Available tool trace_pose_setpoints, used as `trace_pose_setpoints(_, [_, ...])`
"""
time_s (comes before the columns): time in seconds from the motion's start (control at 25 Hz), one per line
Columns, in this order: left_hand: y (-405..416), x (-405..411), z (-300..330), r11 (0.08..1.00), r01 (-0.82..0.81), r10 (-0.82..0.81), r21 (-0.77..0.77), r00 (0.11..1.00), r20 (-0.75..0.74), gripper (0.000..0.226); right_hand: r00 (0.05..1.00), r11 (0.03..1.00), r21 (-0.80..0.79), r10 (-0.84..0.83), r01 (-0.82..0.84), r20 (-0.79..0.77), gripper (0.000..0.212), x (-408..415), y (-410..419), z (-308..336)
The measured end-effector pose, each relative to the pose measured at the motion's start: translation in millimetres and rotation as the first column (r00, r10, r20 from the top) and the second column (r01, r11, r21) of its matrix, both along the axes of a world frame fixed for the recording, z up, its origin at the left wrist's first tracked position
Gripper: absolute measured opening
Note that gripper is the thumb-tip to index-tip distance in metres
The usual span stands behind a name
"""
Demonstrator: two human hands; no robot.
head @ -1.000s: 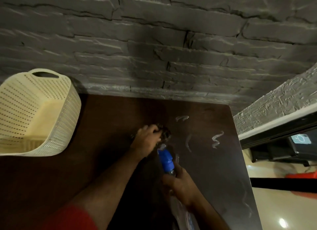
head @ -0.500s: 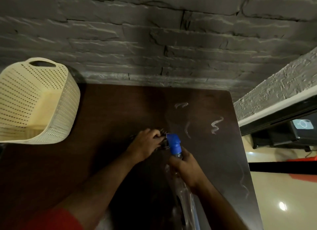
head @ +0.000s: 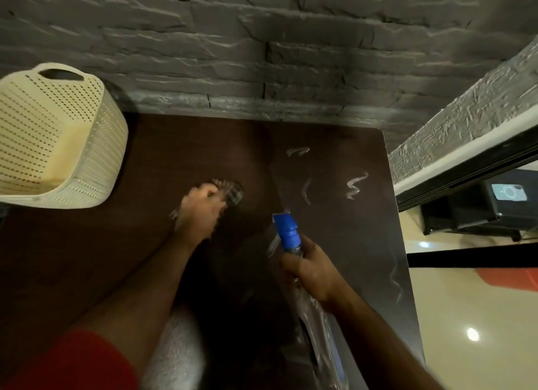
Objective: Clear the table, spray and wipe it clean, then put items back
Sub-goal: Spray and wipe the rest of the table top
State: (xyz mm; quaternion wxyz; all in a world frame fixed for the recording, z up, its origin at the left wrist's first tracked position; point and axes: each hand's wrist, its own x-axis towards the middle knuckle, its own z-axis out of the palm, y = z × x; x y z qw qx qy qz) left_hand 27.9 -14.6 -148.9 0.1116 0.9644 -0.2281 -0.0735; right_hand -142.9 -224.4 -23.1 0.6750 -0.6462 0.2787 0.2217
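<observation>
The left hand (head: 198, 215), near the middle of the frame, has its fingers curled over a dark checked cloth (head: 230, 193) and presses it flat on the dark brown wooden table (head: 122, 238); part of the cloth shows past the fingertips toward the upper right, and the hand is blurred. Its bare forearm runs down to the lower left of the frame, ending in a red sleeve (head: 70, 363).

The right hand (head: 310, 268), right of centre and lower, is wrapped around the neck of a clear plastic spray bottle with a blue nozzle head (head: 286, 229). The nozzle points up the frame, above the tabletop, and the transparent body trails down toward the bottom edge under the wrist. Whether a finger sits on the trigger cannot be told.

Above and right of the nozzle, pale squiggly streaks of liquid (head: 356, 184) lie on the table's right part, well apart from the cloth. Another faint streak runs along the right edge.

In the upper left of the frame a cream perforated plastic basket (head: 58, 145) stands on the table's far left corner, against a grey stone-textured wall (head: 262, 46) that fills the top of the frame.
</observation>
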Motion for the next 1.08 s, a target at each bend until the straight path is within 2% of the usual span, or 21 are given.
trace_pose_setpoints(0.04, [-2,12,0,0.987,-0.158,0.158,-0.006,0.987,0.014,0.030,1.000,1.000,-0.006,0.010,-0.010,0.007,0.039,-2,-1,0])
trace_pose_setpoints(0.08, [-14,16,2,0.974,-0.227,0.227,-0.012,0.974,0.021,0.031,1.000,1.000,-0.016,0.008,-0.008,0.017,0.039,-1,-2,-1])
trace_pose_setpoints(0.12, [-29,7,1,0.983,-0.184,0.184,-0.015,0.983,0.026,0.031,1.000,1.000,-0.028,0.004,-0.004,0.016,0.040,-1,-1,-2])
trace_pose_setpoints(0.24, [-37,-68,-4,0.988,0.152,-0.152,-0.002,0.988,0.021,0.033,1.000,0.998,-0.062,0.009,-0.009,-0.001,0.046,-6,4,0])
trace_pose_setpoints(0.28, [-18,-78,-2,0.979,0.201,-0.202,-0.022,0.979,-0.041,0.033,0.999,0.998,-0.059,0.031,-0.032,-0.013,0.048,-9,5,1])
trace_pose_setpoints(0.32, [3,-75,-1,0.983,0.178,-0.181,-0.046,0.981,-0.074,0.030,0.998,0.997,-0.055,0.060,-0.061,-0.026,0.050,-14,6,2])
trace_pose_setpoints(0.44, [34,-32,-2,0.985,-0.170,0.170,-0.005,0.985,-0.038,0.031,0.991,0.990,-0.052,0.126,-0.128,-0.039,0.047,-26,4,2])
trace_pose_setpoints(0.48, [26,-17,-4,0.966,-0.258,0.258,-0.022,0.966,-0.012,0.033,0.992,0.991,-0.047,0.124,-0.125,-0.035,0.046,-28,4,1])
trace_pose_setpoints(0.52, [11,-11,-4,0.962,-0.271,0.271,-0.042,0.963,-0.012,0.034,0.993,0.992,-0.047,0.114,-0.116,-0.028,0.047,-29,5,0])
trace_pose_setpoints(0.6, [-22,-24,-4,0.989,-0.136,0.135,-0.063,0.990,-0.030,0.034,0.995,0.993,-0.076,0.092,-0.094,-0.036,0.052,-31,10,-4])
trace_pose_setpoints(0.68, [-26,-38,-5,0.996,0.005,-0.014,-0.088,0.995,-0.100,0.034,0.993,0.989,-0.112,0.094,-0.101,-0.066,0.054,-37,19,-5])
trace_pose_setpoints(0.72, [-21,-35,-5,0.994,0.026,-0.041,-0.107,0.989,-0.141,0.033,0.992,0.986,-0.123,0.103,-0.112,-0.077,0.054,-40,24,-5])
trace_pose_setpoints(0.8, [-14,-22,0,0.990,0.044,-0.068,-0.133,0.982,-0.175,0.031,0.990,0.984,-0.127,0.111,-0.122,-0.093,0.052,-52,33,-3])
trace_pose_setpoints(0.92, [-18,-10,0,0.992,0.014,-0.031,-0.126,0.991,-0.131,0.029,0.987,0.977,-0.180,0.094,-0.117,-0.130,0.051,-64,39,-9])
trace_pose_setpoints(1.08, [-39,-37,7,0.996,0.054,-0.062,-0.064,0.991,-0.119,0.032,0.993,0.984,-0.175,0.010,-0.030,-0.114,0.053,-74,45,-13])
